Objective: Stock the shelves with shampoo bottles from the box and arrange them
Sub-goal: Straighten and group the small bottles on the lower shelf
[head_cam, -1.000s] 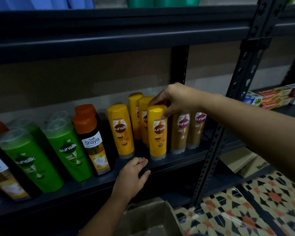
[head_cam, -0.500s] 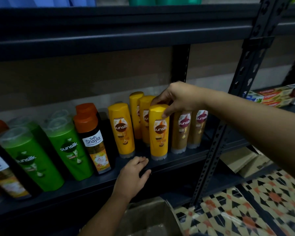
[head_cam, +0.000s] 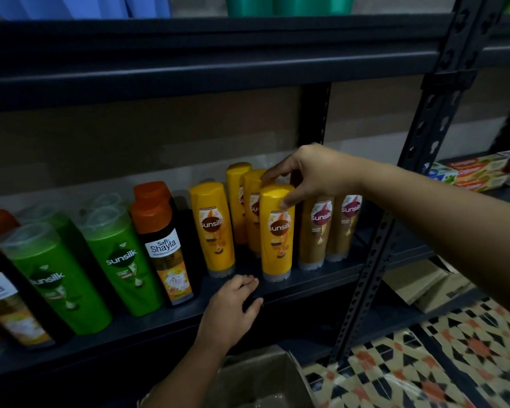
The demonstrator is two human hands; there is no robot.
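Note:
A yellow Sunsilk bottle (head_cam: 277, 234) stands upright near the front edge of the dark shelf (head_cam: 321, 278). My right hand (head_cam: 309, 175) pinches its cap from above with thumb and fingers. More yellow bottles (head_cam: 212, 228) stand to its left and behind it, and two tan Sunsilk bottles (head_cam: 317, 231) stand to its right. My left hand (head_cam: 233, 307) rests on the shelf's front edge below the yellow bottles, fingers apart, holding nothing. The open cardboard box (head_cam: 259, 381) sits below, at the bottom of the view.
Green Sunsilk bottles (head_cam: 121, 257) and orange-capped Safi Shayla bottles (head_cam: 165, 245) fill the shelf's left part. A perforated metal upright (head_cam: 395, 225) stands right of the bottles. Toothpaste boxes (head_cam: 477, 172) lie on the neighbouring shelf. Patterned floor tiles (head_cam: 442, 363) show at lower right.
Hardly anything has moved. My right hand stays on the yellow bottle's cap, and the bottle stands about where it was. My left hand has not moved.

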